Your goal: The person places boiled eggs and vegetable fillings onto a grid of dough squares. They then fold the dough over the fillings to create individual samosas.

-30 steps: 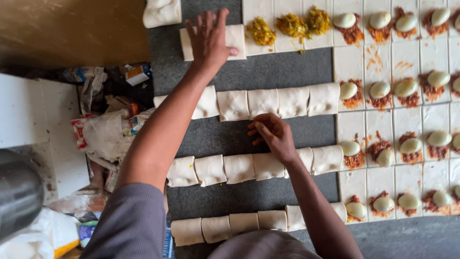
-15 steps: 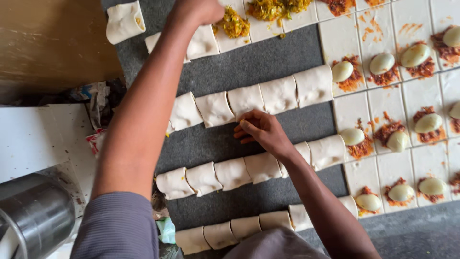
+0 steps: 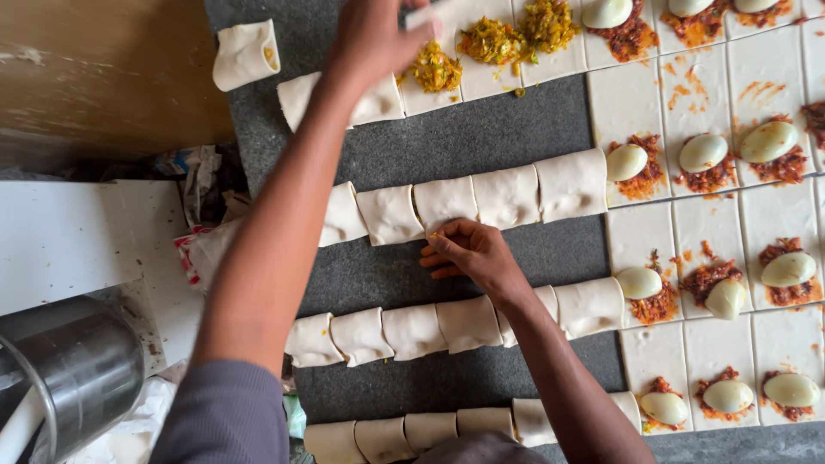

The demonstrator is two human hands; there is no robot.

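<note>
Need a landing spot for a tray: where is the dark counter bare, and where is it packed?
Bare dark counter runs between the vegetable-topped squares and the upper folded-parcel row; a narrower strip lies beside the right hand. The egg-topped squares crowd the right.

A dark grey, speckled stone worktop (image 3: 481, 129) fills most of the view from above, under soft, even light. At upper left lies a worn brown wooden surface (image 3: 94, 77). Below it sits a white board (image 3: 69, 241), with crumpled paper (image 3: 202, 185) along its edge. A shiny steel container (image 3: 69, 369) stands at lower left.
</note>
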